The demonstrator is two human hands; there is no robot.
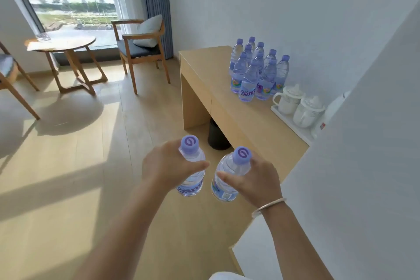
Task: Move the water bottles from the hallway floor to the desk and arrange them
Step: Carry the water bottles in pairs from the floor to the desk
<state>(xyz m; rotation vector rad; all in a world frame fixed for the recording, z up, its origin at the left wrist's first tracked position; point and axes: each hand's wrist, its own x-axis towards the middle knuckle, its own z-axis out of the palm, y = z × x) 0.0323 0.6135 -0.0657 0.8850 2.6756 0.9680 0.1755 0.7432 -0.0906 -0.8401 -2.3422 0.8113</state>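
My left hand (167,165) grips a clear water bottle (193,179) with a purple cap, held upright above the wooden floor. My right hand (254,177) grips a second bottle (225,179) of the same kind, tilted slightly, a silver bangle on its wrist. Both bottles hang in the air in front of the near end of the light wooden desk (218,100). Several more purple-capped bottles (256,70) stand in a tight cluster on the desk against the white wall.
A white tray with two lidded white cups (297,107) and a kettle sits on the desk's right part. A dark bin (217,136) stands under the desk. An armchair with a cushion (141,48) and a round table (61,45) stand by the window. A white wall corner (363,166) juts out on the right.
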